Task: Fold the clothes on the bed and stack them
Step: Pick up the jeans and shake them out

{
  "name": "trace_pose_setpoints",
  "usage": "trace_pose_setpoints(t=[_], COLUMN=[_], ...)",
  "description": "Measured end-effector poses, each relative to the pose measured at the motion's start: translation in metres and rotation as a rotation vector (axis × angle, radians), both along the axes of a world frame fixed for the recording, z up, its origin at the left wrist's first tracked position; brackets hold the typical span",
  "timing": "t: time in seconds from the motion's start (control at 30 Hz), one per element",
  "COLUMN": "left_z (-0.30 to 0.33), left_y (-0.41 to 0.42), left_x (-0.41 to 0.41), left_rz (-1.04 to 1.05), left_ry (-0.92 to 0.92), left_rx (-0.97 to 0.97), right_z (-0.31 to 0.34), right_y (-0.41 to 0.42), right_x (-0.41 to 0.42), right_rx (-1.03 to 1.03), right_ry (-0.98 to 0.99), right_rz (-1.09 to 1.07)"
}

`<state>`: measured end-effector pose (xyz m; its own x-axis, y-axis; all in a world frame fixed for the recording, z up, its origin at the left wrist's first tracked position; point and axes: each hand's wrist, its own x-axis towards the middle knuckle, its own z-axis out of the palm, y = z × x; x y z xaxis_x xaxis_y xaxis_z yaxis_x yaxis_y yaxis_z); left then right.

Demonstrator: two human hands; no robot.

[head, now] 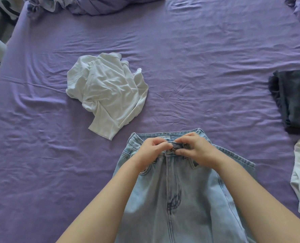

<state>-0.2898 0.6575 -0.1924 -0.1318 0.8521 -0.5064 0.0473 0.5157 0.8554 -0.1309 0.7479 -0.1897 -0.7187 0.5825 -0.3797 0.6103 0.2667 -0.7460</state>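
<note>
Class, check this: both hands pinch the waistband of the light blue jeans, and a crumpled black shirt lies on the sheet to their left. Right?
Not quite: the shirt is white, not black. The head view shows it crumpled on the sheet, left of the jeans, whose waistband the left hand and right hand pinch.

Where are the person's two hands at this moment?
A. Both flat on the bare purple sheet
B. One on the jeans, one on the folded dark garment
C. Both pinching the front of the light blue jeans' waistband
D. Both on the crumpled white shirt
C: the left hand and right hand meet at the waistband of the light blue jeans, fingers curled around the button area.
</note>
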Motion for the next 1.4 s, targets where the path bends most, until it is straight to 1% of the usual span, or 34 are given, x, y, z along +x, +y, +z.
trace_pose_setpoints(t=[0.07, 0.13, 0.23, 0.3, 0.37, 0.43, 0.53, 0.6, 0.7, 0.77, 0.8, 0.83, 0.93, 1.0, 1.03, 1.1, 1.17, 1.2, 1.27, 1.3, 1.4], left_z=[0.003, 0.006, 0.01, 0.013, 0.014, 0.012, 0.007, 0.003, 0.004, 0.001, -0.001, -0.004, -0.018, -0.03, -0.036, -0.045, -0.056, -0.062, -0.065, -0.062, -0.036], left_y=[0.001, 0.002, 0.005, 0.005, 0.005, 0.003, 0.002, 0.003, 0.003, 0.0, -0.002, -0.004, -0.012, -0.017, -0.021, -0.027, -0.028, -0.028, -0.025, -0.024, -0.023], left_x=[0.001, 0.001, 0.0, 0.0, 0.001, 0.003, 0.006, 0.004, -0.001, -0.007, -0.011, -0.014, -0.025, -0.032, -0.036, -0.042, -0.049, -0.052, -0.057, -0.058, -0.058], left_rz=[0.012, 0.015, -0.048, -0.12, -0.176, -0.27, -0.399, -0.421, -0.45, -0.545, -0.574, -0.556, -0.368, -0.232, -0.142, 0.046, 0.232, 0.3, 0.37, 0.386, 0.392], left_ry=[-0.043, -0.063, -0.036, 0.006, 0.071, 0.173, 0.345, 0.381, 0.37, 0.524, 0.622, 0.696, 0.814, 0.921, 0.942, 0.908, 0.794, 0.728, 0.633, 0.614, 0.668], left_rx=[0.002, 0.01, -0.02, -0.054, -0.081, -0.056, 0.013, 0.03, 0.034, -0.034, -0.078, -0.113, -0.195, -0.298, -0.351, -0.422, -0.422, -0.408, -0.403, -0.414, -0.401], right_z=[0.007, 0.013, 0.014, 0.013, 0.011, 0.009, 0.005, 0.0, -0.008, -0.016, -0.019, -0.023, -0.036, -0.045, -0.049, -0.056, -0.063, -0.065, -0.067, -0.066, -0.054], right_y=[0.004, 0.005, 0.001, 0.0, 0.0, 0.0, -0.001, -0.003, -0.004, -0.002, -0.001, -0.001, -0.002, -0.003, -0.004, -0.005, -0.006, -0.007, -0.005, -0.002, 0.004], right_x=[0.002, 0.002, 0.003, 0.007, 0.01, 0.011, 0.01, 0.01, 0.012, 0.014, 0.015, 0.017, 0.022, 0.024, 0.024, 0.024, 0.024, 0.025, 0.026, 0.026, 0.03], right_rx=[-0.033, -0.013, 0.027, 0.059, 0.059, 0.064, 0.177, 0.2, 0.192, 0.23, 0.228, 0.209, 0.197, 0.26, 0.287, 0.255, 0.19, 0.203, 0.249, 0.246, 0.217], right_ry=[-0.001, 0.013, 0.059, 0.049, 0.021, -0.02, -0.091, -0.091, -0.047, -0.08, -0.136, -0.208, -0.381, -0.456, -0.478, -0.471, -0.42, -0.402, -0.385, -0.384, -0.335], right_rz=[0.0, -0.006, -0.051, -0.034, 0.013, 0.053, 0.107, 0.073, -0.045, -0.079, -0.07, -0.056, -0.014, -0.049, -0.103, -0.275, -0.423, -0.465, -0.542, -0.581, -0.595])
